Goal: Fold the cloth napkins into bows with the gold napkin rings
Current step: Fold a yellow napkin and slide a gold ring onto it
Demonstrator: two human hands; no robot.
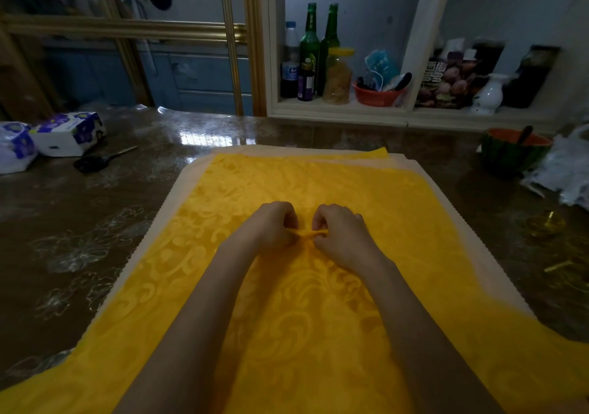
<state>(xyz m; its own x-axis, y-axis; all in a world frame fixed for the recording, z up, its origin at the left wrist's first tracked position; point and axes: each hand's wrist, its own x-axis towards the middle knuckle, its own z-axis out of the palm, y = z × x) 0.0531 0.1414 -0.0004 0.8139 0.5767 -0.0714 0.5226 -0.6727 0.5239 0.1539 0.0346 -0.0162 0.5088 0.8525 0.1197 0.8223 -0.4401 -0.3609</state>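
The square yellow damask cloth napkin (318, 302) lies spread flat, its near edge hanging off the bottom of the view. At its middle the left hand (274, 225) and right hand (341, 232) sit knuckle to knuckle. Each has curled fingers pinching one end of a small raised ridge of cloth (304, 233) between them.

The weave looks thin, light and limp. It should gather into pleats easily, but I judge it will spring open unless pinched tight. The smooth sheen suggests it may slide over the cream cloth (183, 190) that shows as a border beneath it. The centre line, where the hands are, seems the right place to hold it for a bow's waist.

Under both cloths is the glossy brown floral tabletop (95, 238). To the napkin's right lie blurred gold-coloured pieces (545, 222), possibly the rings; I cannot tell. Beyond its far right corner stands a watermelon-patterned bowl (513, 152). Left of its far edge lie black-handled scissors (98, 160) and white tissue packs (67, 133).
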